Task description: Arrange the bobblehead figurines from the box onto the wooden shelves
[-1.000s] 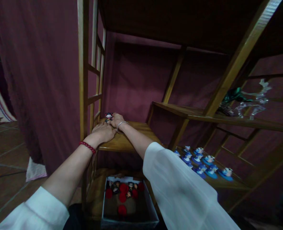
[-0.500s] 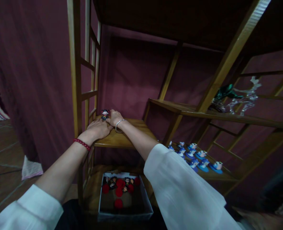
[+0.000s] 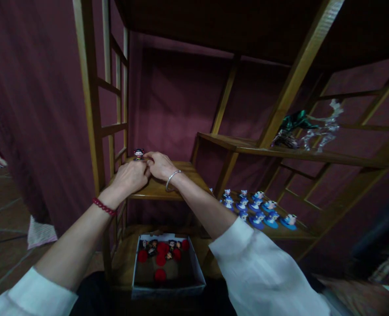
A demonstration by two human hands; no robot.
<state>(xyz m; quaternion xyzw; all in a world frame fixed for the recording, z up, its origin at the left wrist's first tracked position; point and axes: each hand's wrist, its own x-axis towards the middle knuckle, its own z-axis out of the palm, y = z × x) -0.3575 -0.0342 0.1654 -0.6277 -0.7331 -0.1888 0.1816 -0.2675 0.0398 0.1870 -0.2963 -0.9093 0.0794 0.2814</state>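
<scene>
A small dark-haired figurine (image 3: 138, 153) stands upright at the back left of the upper wooden shelf (image 3: 168, 188). Just in front of it is my left hand (image 3: 131, 177), back upward, its fingers curled and mostly hidden. My right hand (image 3: 159, 165) reaches in from the right, touching my left hand, with its index finger stretched toward the figurine's side. Whether either hand grips the figurine's base cannot be made out. On the lower shelf, an open box (image 3: 168, 285) holds several dark figurines and red round pieces (image 3: 160, 275).
Several blue figurines (image 3: 257, 219) stand on a shelf at the right. Above them sit a clear glass ornament (image 3: 322, 129) and a green one (image 3: 293, 123). A wooden post (image 3: 91, 101) rises left of my hands. Another person's hand (image 3: 355, 296) is at the lower right.
My left hand's fingers have drawn in from lying flatter beside the figurine. My right index finger now extends toward it. The whole view has shifted slightly.
</scene>
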